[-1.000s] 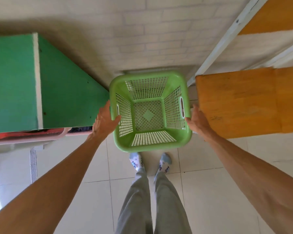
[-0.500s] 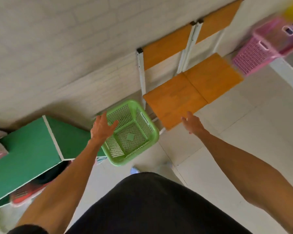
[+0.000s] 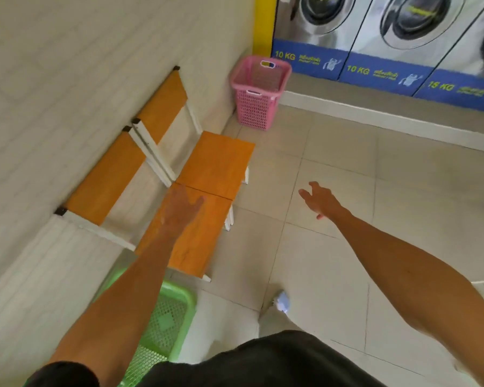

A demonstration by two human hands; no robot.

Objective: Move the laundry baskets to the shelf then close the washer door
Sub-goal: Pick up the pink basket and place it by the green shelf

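A green laundry basket (image 3: 176, 311) sits on the floor by the wall at the lower left, partly hidden under my left forearm. A pink laundry basket (image 3: 259, 103) stands upright in the far corner, next to the washers (image 3: 403, 23). My left hand (image 3: 180, 209) hovers open over the orange chair seats, holding nothing. My right hand (image 3: 320, 199) is open above the tiled floor, fingers spread, pointing toward the pink basket. The washer doors in view look round and shut, though blurred.
Two orange chairs (image 3: 215, 163) with white frames stand against the left wall between the two baskets. A raised grey step (image 3: 375, 107) runs below the washers. Tiled floor (image 3: 347, 261) lies to the right. My foot (image 3: 282, 301) is near the green basket.
Both hands have let go of the green basket, which now rests on the floor. My view has swung right toward the washers and the pink basket, and both hands have moved that way.
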